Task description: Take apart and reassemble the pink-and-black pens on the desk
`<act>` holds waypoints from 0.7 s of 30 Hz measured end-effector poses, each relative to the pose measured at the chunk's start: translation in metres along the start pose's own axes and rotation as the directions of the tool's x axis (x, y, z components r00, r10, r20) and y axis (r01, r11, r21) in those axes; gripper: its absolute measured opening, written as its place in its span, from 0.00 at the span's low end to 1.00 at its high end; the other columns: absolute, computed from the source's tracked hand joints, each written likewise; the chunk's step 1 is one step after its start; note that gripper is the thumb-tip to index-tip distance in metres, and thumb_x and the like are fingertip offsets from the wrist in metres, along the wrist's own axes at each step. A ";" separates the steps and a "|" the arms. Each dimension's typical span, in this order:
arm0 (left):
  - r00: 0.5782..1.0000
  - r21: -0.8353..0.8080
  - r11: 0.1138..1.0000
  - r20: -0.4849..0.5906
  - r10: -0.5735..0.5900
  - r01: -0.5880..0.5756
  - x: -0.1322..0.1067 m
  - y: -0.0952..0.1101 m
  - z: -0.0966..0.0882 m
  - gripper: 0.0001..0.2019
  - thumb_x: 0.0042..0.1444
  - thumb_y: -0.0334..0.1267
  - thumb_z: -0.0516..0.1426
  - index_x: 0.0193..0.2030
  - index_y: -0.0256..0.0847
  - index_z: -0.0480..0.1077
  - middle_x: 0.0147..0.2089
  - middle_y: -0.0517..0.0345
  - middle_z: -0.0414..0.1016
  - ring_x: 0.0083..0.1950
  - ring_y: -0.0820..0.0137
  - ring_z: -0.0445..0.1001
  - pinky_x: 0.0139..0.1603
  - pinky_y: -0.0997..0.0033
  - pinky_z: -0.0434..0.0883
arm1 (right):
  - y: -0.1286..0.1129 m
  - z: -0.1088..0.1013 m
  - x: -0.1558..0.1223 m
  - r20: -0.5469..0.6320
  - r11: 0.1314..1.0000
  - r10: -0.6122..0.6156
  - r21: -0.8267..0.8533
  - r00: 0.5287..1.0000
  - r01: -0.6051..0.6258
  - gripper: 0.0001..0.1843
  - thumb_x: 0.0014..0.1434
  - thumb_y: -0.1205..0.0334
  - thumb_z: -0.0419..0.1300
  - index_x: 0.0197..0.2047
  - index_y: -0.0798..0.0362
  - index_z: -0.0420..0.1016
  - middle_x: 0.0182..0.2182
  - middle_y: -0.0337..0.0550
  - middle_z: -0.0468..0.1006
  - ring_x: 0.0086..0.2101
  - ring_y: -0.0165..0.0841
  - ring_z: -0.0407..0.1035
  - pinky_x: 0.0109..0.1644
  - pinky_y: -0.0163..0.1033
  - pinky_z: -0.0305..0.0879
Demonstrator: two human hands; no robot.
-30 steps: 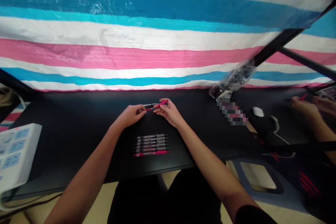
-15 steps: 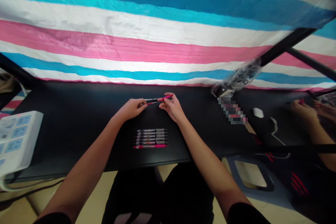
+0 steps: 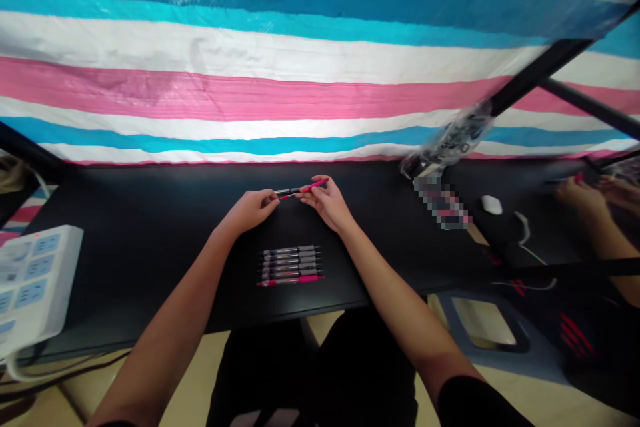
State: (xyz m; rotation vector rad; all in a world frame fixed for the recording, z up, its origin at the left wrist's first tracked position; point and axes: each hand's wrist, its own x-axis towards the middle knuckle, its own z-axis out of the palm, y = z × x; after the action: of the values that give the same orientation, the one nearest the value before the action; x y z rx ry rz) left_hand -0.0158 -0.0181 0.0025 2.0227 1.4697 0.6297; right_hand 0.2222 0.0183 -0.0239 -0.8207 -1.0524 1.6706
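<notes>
Centrally, a pink barrel (image 3: pixel 319 185) is held above the far half of the black table (image 3: pixel 150 247), beyond a row of pens and between the person's two hands. The right hand (image 3: pixel 327 207) grips it between thumb and fingertips, with the remaining fingers loosely curled. The right forearm reaches in diagonally from the lower right, out of a black sleeve (image 3: pixel 475 400). The left hand (image 3: pixel 253 210) is turned palm-down, wrist slightly bent, its thumb and fingers closed on a thin red rod (image 3: pixel 286 197). The left forearm rises from the lower left, and the two hands stand near each other without touching.

The barrel is bright pink and slants upward to the right. The rod is narrow and points at the barrel's lower end; whether the two are joined cannot be determined at this size. Just behind the rod shows a dark pen (image 3: pixel 289 191) with a clear section; what supports it cannot be told.

Nearer the person, grey-and-clear pens (image 3: pixel 306 260) lie side by side in a close row, parallel to the table's front edge. A pink pen (image 3: pixel 311 278) with a clear middle section lies nearest that edge.

At left sits a white power strip (image 3: pixel 60 280) with pale-blue socket faces. At right is a crumpled clear plastic bag (image 3: pixel 453 140). Behind the table hangs a striped sheet (image 3: pixel 300 100) in blue, white and pink.
</notes>
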 end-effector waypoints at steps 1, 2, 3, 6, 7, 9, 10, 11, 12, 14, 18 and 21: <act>1.000 0.000 1.000 0.000 -0.001 0.001 0.000 0.000 0.000 0.13 0.65 0.45 0.54 0.40 0.39 0.75 0.26 0.60 0.72 0.28 0.69 0.69 0.32 0.70 0.61 | 0.001 0.000 0.000 0.000 1.000 0.001 0.001 1.000 -0.001 0.23 0.59 0.51 0.71 0.48 0.45 0.62 0.37 0.39 0.83 0.42 0.37 0.82 0.47 0.43 0.79; 1.000 0.001 1.000 0.000 -0.001 0.001 0.000 0.000 0.000 0.13 0.65 0.45 0.54 0.40 0.39 0.75 0.26 0.60 0.72 0.27 0.69 0.68 0.32 0.70 0.61 | 0.001 -0.001 0.000 -0.002 1.000 0.002 0.000 1.000 -0.002 0.23 0.59 0.51 0.71 0.47 0.45 0.62 0.37 0.39 0.83 0.42 0.37 0.82 0.47 0.44 0.80; 1.000 0.001 1.000 0.000 -0.001 0.001 0.000 0.000 0.000 0.13 0.65 0.46 0.54 0.39 0.40 0.75 0.25 0.60 0.72 0.27 0.70 0.68 0.32 0.70 0.61 | 0.002 -0.001 0.001 -0.006 1.000 0.004 -0.001 1.000 -0.004 0.23 0.58 0.51 0.71 0.47 0.45 0.62 0.37 0.39 0.83 0.42 0.37 0.82 0.47 0.44 0.80; 1.000 0.007 1.000 0.003 0.005 -0.005 0.000 0.001 0.000 0.13 0.65 0.46 0.54 0.39 0.40 0.75 0.25 0.60 0.71 0.27 0.70 0.68 0.32 0.70 0.61 | 0.002 -0.002 0.001 -0.023 1.000 0.002 0.001 1.000 -0.002 0.22 0.58 0.53 0.71 0.46 0.46 0.62 0.37 0.39 0.83 0.42 0.37 0.82 0.48 0.45 0.80; 1.000 0.010 1.000 0.003 0.006 -0.006 0.000 0.001 0.000 0.13 0.65 0.45 0.54 0.39 0.40 0.75 0.25 0.60 0.71 0.27 0.70 0.68 0.32 0.70 0.61 | 0.001 -0.002 0.001 -0.025 1.000 0.001 0.003 1.000 -0.001 0.22 0.58 0.53 0.71 0.46 0.46 0.63 0.37 0.39 0.83 0.42 0.37 0.82 0.48 0.45 0.80; 1.000 0.014 1.000 0.001 0.008 -0.008 0.000 0.001 0.001 0.13 0.65 0.45 0.54 0.39 0.40 0.75 0.26 0.60 0.72 0.27 0.69 0.68 0.32 0.70 0.61 | 0.000 -0.003 0.001 -0.026 1.000 0.000 0.007 1.000 0.000 0.22 0.57 0.54 0.72 0.45 0.46 0.63 0.37 0.40 0.84 0.42 0.37 0.82 0.50 0.46 0.80; 1.000 0.015 1.000 0.002 0.007 -0.007 0.000 0.001 0.000 0.13 0.65 0.45 0.54 0.39 0.40 0.75 0.26 0.60 0.72 0.28 0.69 0.69 0.32 0.70 0.61 | -0.001 -0.003 0.000 -0.026 1.000 0.002 0.009 1.000 -0.002 0.22 0.57 0.54 0.72 0.45 0.46 0.64 0.37 0.40 0.84 0.42 0.37 0.82 0.51 0.47 0.80; 1.000 0.014 1.000 0.003 0.006 -0.006 0.000 0.002 0.000 0.13 0.65 0.45 0.54 0.39 0.40 0.75 0.26 0.60 0.72 0.28 0.69 0.69 0.33 0.70 0.61 | -0.002 -0.002 0.000 -0.029 1.000 0.005 0.011 1.000 -0.005 0.22 0.56 0.54 0.72 0.45 0.47 0.64 0.37 0.40 0.84 0.42 0.38 0.82 0.52 0.48 0.80; 1.000 0.011 1.000 0.004 0.003 -0.003 0.000 0.002 0.000 0.13 0.65 0.45 0.54 0.40 0.40 0.75 0.27 0.60 0.73 0.28 0.69 0.70 0.33 0.70 0.61 | -0.002 -0.002 0.000 -0.034 1.000 0.009 0.015 0.999 -0.008 0.22 0.56 0.54 0.72 0.45 0.47 0.64 0.37 0.41 0.84 0.42 0.38 0.82 0.53 0.49 0.80; 1.000 0.003 1.000 0.012 -0.003 0.003 -0.001 0.003 0.000 0.13 0.66 0.45 0.54 0.40 0.40 0.75 0.27 0.59 0.73 0.29 0.69 0.70 0.33 0.70 0.61 | -0.003 -0.002 -0.001 -0.039 0.999 0.018 0.029 0.999 -0.016 0.21 0.56 0.54 0.72 0.44 0.47 0.64 0.37 0.41 0.84 0.42 0.38 0.82 0.53 0.49 0.80; 1.000 0.003 1.000 0.015 0.001 -0.001 -0.001 0.003 0.000 0.13 0.66 0.45 0.54 0.40 0.40 0.76 0.27 0.60 0.73 0.29 0.69 0.70 0.33 0.70 0.61 | -0.003 -0.001 -0.001 -0.039 0.998 0.018 0.064 0.999 -0.016 0.21 0.56 0.57 0.73 0.44 0.47 0.65 0.38 0.42 0.84 0.44 0.39 0.82 0.53 0.51 0.80; 1.000 0.018 1.000 0.005 0.008 -0.009 0.000 0.001 0.001 0.13 0.66 0.45 0.54 0.40 0.39 0.76 0.27 0.59 0.74 0.28 0.69 0.70 0.33 0.70 0.61 | -0.003 -0.002 -0.001 -0.048 0.997 0.017 0.082 0.999 -0.013 0.19 0.56 0.58 0.72 0.43 0.47 0.66 0.37 0.41 0.85 0.43 0.39 0.82 0.55 0.52 0.80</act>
State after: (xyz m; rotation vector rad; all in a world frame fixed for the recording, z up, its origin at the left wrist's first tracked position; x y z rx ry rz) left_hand -0.0145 -0.0185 0.0025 2.0440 1.4697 0.6163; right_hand 0.2249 0.0185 -0.0218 -0.8139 -0.9411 1.6873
